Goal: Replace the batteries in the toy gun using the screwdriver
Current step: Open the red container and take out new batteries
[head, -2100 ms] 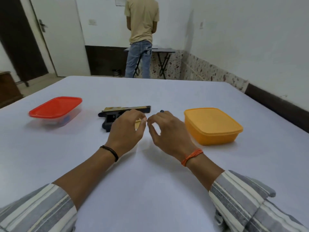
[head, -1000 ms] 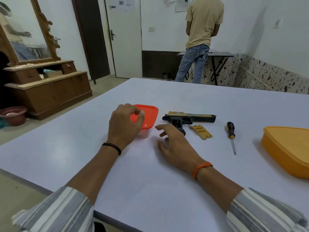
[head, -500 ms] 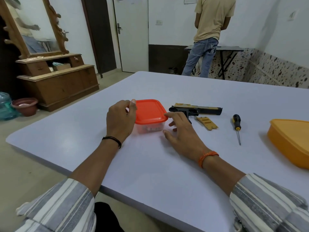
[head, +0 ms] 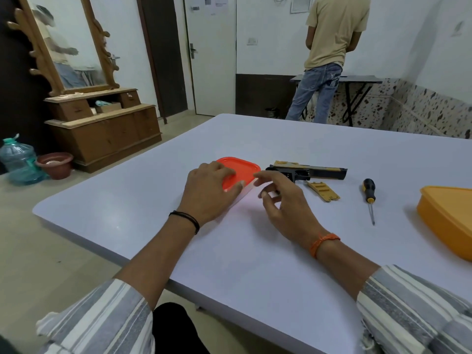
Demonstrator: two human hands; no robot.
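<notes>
**Left hand on the red lid, right hand lifted beside it**

Half a second ago my right hand [head: 286, 200] lay flat on the table by the box's corner; now it is raised a little, fingers loosely curled and spread, holding nothing, the forefinger reaching toward the near right corner of the red lid [head: 240, 169]; my left hand [head: 208, 192] has slid from the box's left edge onto the lid, its fingers lying over the top and the thumb down along the near side of the clear box [head: 242, 194] beneath; whether it grips or only rests there I cannot tell for certain, though the fingers look fairly straight.

Both hands are close together, not touching; the toy gun [head: 310, 172] lies on its side on the white table [head: 255, 251], just right of the red lid, barrel pointing right; its yellow battery cover [head: 323, 191] lies loose just in front of it; the screwdriver [head: 369, 198] lies further right, black and yellow handle away from me, tip toward me, apart from both hands; an orange container [head: 449, 221] with its lid on sits at the right edge; across the room a person [head: 329, 54] stands with back turned at a small folding table [head: 357, 80].
</notes>
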